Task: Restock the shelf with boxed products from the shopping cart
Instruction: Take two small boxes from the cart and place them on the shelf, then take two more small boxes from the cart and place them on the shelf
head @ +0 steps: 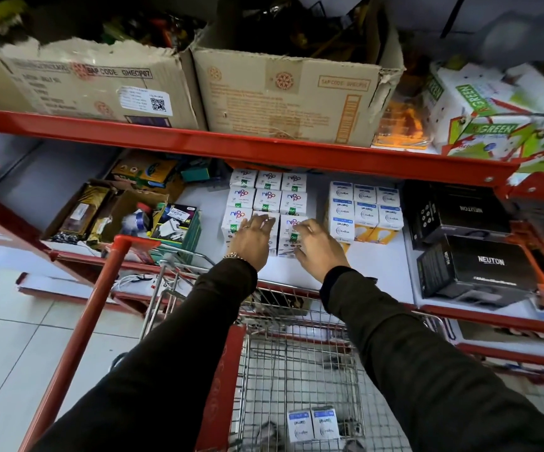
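head view: left hand (253,241) and right hand (318,247) lie spread on shelved white boxes (265,200); two boxes (313,423) remain in the cart (300,360).

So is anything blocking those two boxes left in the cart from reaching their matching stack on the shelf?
Nothing visible: the two boxes lie uncovered in the cart, and shelf space before the matching stack is bare.

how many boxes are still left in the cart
2 in view: white and blue boxes side by side on the cart floor near the bottom edge, one on the left, one on the right. The sleeves hide parts of the basket, so more may be there.
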